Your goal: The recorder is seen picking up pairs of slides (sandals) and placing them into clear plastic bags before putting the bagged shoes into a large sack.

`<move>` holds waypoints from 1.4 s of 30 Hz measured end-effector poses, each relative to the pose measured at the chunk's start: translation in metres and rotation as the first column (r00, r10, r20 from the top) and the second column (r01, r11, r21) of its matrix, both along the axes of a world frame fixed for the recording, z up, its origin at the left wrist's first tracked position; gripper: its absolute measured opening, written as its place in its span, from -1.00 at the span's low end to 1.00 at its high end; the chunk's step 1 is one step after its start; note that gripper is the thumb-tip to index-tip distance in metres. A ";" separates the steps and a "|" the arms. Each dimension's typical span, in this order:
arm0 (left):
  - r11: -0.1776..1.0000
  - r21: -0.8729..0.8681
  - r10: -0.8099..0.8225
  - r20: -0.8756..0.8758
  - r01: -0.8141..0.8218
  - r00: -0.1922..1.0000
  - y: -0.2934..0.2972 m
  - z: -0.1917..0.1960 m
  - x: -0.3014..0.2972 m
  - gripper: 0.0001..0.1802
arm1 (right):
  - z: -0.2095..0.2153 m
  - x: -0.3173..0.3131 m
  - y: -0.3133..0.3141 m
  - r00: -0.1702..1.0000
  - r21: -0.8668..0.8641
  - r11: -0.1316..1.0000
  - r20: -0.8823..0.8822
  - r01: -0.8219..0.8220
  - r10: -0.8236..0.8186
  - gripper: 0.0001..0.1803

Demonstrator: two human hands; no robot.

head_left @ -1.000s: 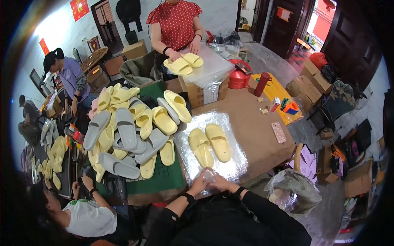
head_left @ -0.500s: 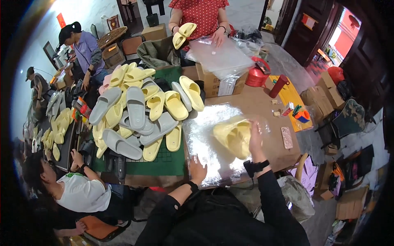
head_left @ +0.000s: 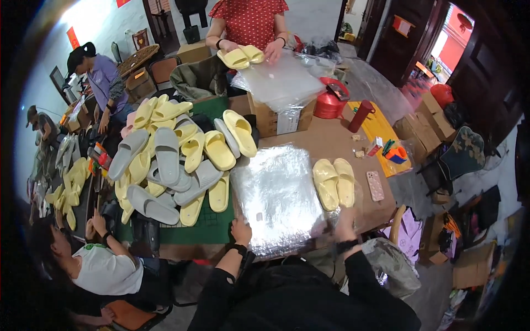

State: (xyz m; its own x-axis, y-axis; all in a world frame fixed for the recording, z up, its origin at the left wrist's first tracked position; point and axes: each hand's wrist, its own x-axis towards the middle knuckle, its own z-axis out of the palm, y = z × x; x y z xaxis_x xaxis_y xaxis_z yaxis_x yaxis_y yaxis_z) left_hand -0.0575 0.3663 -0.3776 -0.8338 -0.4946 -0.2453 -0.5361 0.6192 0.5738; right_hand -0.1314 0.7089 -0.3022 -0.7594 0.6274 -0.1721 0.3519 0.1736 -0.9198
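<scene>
A pair of yellow slippers (head_left: 334, 185) in clear plastic lies side by side on the brown table, right of a stack of shiny clear plastic bags (head_left: 281, 193). My right hand (head_left: 346, 223) is at the near end of the slippers, over the loose end of their plastic; motion smears its fingers. At the near left edge of the bag stack rests my left hand (head_left: 241, 230), fingers loosely extended with nothing seen in them. To the left, a heap of yellow and grey slippers (head_left: 167, 155) covers a green mat (head_left: 218, 234).
A phone (head_left: 375, 186) lies right of the bagged pair. Behind stand a cardboard box (head_left: 270, 118) topped with plastic bags, a red roll (head_left: 331, 102) and a dark red bottle (head_left: 361, 116). A co-worker in red (head_left: 248, 25) holds yellow slippers opposite; another sits at left (head_left: 110, 265).
The bagged yellow slippers went from above the bag stack down to the table on the right. My right hand moved nearer to me. The co-worker opposite lowered their slippers onto the plastic.
</scene>
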 end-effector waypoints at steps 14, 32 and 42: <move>0.977 0.194 -0.081 -0.047 0.089 0.996 -0.001 -0.033 -0.022 0.04 | -0.064 0.015 -0.044 0.746 0.298 0.722 0.502 -0.625 0.438 -0.33; 0.953 0.302 0.021 -0.102 0.011 0.995 -0.051 -0.013 -0.028 -0.44 | -0.133 0.048 -0.068 0.710 -0.254 0.784 0.333 -0.566 0.621 -0.47; 0.969 0.204 -0.158 0.074 0.140 0.985 -0.054 -0.012 -0.029 -0.11 | -0.093 0.043 -0.084 0.790 0.200 0.840 0.501 -0.504 0.354 -0.33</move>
State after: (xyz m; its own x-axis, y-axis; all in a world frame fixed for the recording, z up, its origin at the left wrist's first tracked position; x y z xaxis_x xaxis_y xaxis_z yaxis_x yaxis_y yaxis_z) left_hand -0.0865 0.3125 -0.3901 -0.8649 -0.3006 -0.4019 -0.5006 0.5755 0.6467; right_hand -0.0886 0.6249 -0.3952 -0.8557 0.3289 -0.3995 0.5122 0.6481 -0.5636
